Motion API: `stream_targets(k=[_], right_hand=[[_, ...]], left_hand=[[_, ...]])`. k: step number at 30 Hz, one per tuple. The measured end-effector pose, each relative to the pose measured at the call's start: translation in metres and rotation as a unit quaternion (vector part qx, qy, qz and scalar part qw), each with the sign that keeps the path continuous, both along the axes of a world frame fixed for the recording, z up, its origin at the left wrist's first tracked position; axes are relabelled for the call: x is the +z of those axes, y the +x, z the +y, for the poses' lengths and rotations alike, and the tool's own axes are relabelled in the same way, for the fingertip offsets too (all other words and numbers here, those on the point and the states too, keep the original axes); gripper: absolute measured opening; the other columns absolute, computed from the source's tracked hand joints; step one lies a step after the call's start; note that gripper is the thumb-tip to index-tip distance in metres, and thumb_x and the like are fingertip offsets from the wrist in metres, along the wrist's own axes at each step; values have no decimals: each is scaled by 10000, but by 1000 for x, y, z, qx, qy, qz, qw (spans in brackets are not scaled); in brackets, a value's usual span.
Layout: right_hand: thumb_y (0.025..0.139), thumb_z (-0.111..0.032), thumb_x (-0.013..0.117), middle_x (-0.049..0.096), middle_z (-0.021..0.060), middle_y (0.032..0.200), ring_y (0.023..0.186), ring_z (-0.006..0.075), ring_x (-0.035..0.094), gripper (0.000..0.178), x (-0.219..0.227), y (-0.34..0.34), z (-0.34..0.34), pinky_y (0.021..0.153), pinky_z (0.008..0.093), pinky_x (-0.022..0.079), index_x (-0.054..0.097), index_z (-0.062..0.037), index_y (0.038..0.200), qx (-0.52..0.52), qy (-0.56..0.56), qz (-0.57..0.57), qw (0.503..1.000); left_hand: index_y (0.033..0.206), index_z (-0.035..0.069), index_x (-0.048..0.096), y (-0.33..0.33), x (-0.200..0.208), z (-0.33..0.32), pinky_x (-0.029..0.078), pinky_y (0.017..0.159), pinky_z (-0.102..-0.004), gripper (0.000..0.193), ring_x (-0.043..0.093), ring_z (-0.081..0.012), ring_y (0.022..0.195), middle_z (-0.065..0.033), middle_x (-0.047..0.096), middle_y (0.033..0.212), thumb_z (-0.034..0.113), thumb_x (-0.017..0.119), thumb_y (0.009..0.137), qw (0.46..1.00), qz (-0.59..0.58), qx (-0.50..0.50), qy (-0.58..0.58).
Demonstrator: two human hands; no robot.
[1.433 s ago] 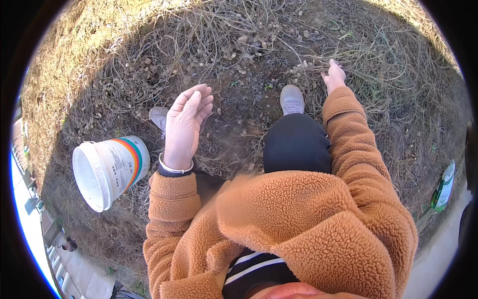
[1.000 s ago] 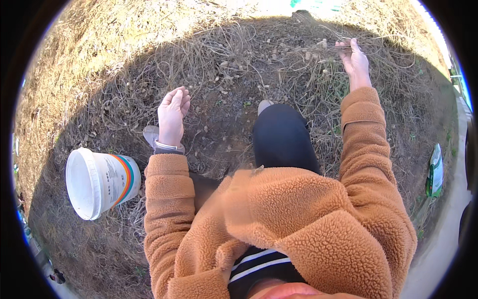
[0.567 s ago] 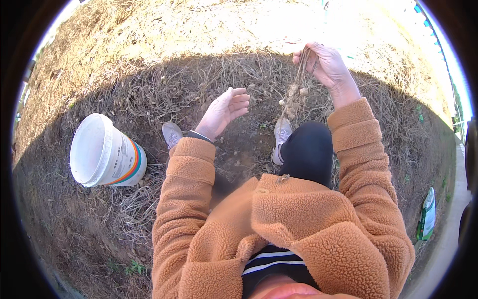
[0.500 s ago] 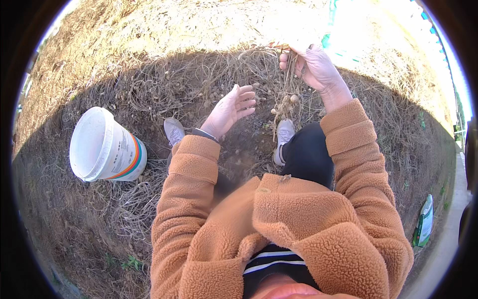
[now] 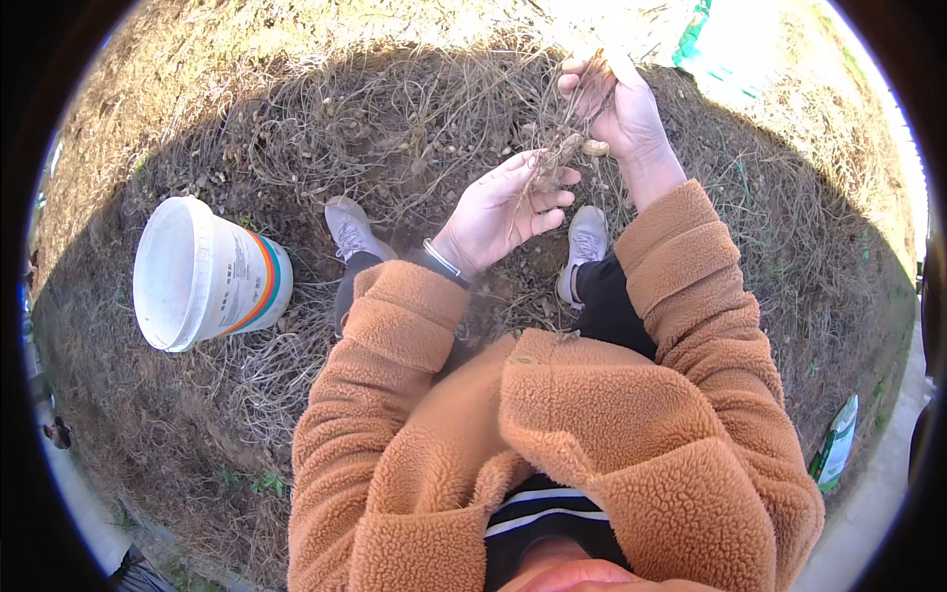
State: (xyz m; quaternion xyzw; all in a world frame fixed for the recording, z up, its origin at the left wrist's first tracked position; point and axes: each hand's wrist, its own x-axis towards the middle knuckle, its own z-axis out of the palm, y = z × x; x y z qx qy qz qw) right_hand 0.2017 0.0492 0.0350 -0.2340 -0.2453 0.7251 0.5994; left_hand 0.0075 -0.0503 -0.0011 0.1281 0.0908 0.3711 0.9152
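Observation:
My right hand (image 5: pixel 631 116) is closed around the dry stems of a pulled-up peanut plant (image 5: pixel 552 170), held in front of me. Its roots and a few tan peanut pods hang down toward my left hand (image 5: pixel 496 209). That hand, with a band at its wrist, is cupped at the roots, palm toward them. Its fingers are apart and lightly curled, touching or nearly touching the roots; a firm grip does not show. A pale peanut pod (image 5: pixel 595 148) sits beside my right palm.
A white bucket (image 5: pixel 229 281) with coloured stripes lies tipped at the left, its mouth facing left. Dry vines (image 5: pixel 326 128) with scattered pods cover the ground ahead. My shoes (image 5: pixel 588 237) stand among them. A green-and-white bag (image 5: pixel 838 444) lies at the far right near a pale paved strip.
My left hand has moved right and forward, up to the plant's roots. The plant's lower end has swung up and left toward it, while my right hand keeps hold of the stems.

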Motion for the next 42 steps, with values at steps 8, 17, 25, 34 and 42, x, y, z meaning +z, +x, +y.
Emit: stream_targets(k=[8,17,25,34,42], right_hand=[[1035,-315,344,623,130,1061,965,258,613,361,12,10,-1,769,434,526,497,-36,1206,-29,0,-33,999],[1025,-299,388,534,82,822,733,201,505,296,6,21,-2,712,354,448,503,-27,1007,-22,62,117,991],[1031,-351,351,561,79,808,724,213,556,335,6,26,-2,699,391,472,508,-57,999,-41,27,86,995],[1020,-315,408,552,82,983,792,194,521,309,6,18,-1,691,366,476,479,-46,1155,-82,48,35,995],[1029,-323,382,545,85,949,761,184,494,324,1,16,3,648,342,433,474,-37,1150,-66,55,41,995]], left_hand=[[976,37,580,16,-2,7,357,533,-215,200,434,-75,605,-18,534,788,216,493,997,1000,10,2,-13],[937,39,563,24,2,4,515,630,-247,194,592,-150,761,-64,587,860,203,478,997,990,135,30,-6],[1066,-1,546,25,1,5,577,875,-377,181,618,-300,1053,-168,604,1081,141,471,981,997,-64,1,-36],[1106,-21,559,16,-9,9,527,734,-284,203,566,-135,749,-51,592,882,113,474,979,998,0,39,-44],[1111,-4,554,12,-4,9,542,890,-358,239,611,-238,1005,-93,603,1055,193,498,988,998,15,32,-52]])
